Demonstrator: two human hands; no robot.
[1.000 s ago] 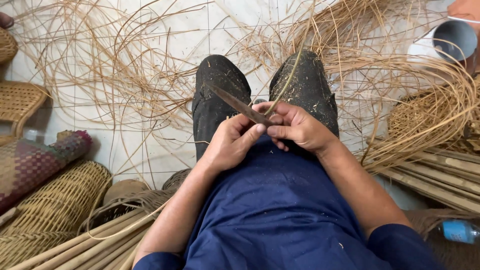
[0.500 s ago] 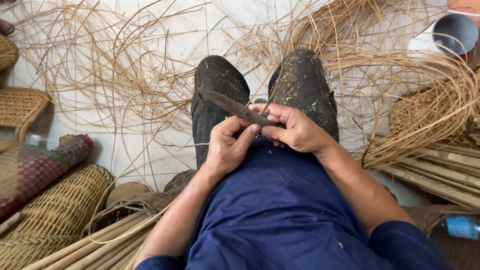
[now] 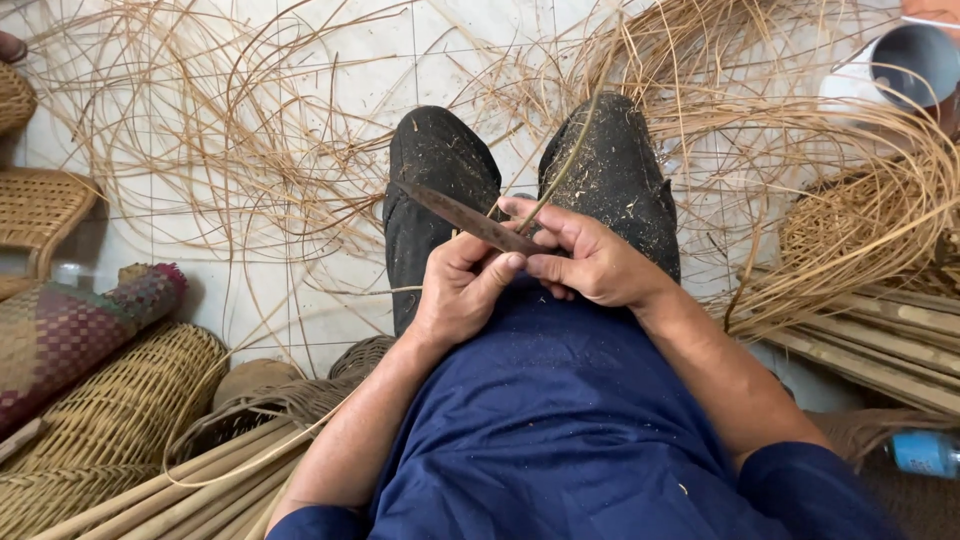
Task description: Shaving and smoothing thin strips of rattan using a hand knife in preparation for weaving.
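A white tiled floor (image 3: 330,260) fills the view, its grid of grout lines showing between heaps of loose cane strips (image 3: 230,150) that sprawl in pale tangles from the left side across the top to the right. On the right the strips curl around a half-woven basket (image 3: 850,225), with a stack of split bamboo slats (image 3: 880,340) just below it. At lower left lie more long bamboo poles (image 3: 170,490), a tall woven basket on its side (image 3: 120,410), a rolled mat in a red and green check (image 3: 70,330), and a woven tray (image 3: 40,205) near the left edge. A grey pipe end (image 3: 915,60) sits at top right, and a blue bottle (image 3: 925,452) at the right edge.

The person sits on this floor in a dark blue shirt (image 3: 560,430), knees drawn up in dusty black trousers (image 3: 440,170).

Over the lap, the left hand (image 3: 460,290) is closed around the handle of a worn knife (image 3: 470,218), blade slanting up to the left. The right hand (image 3: 590,260) pinches a thin cane strip (image 3: 565,165) against the blade, the strip rising up over the right knee.
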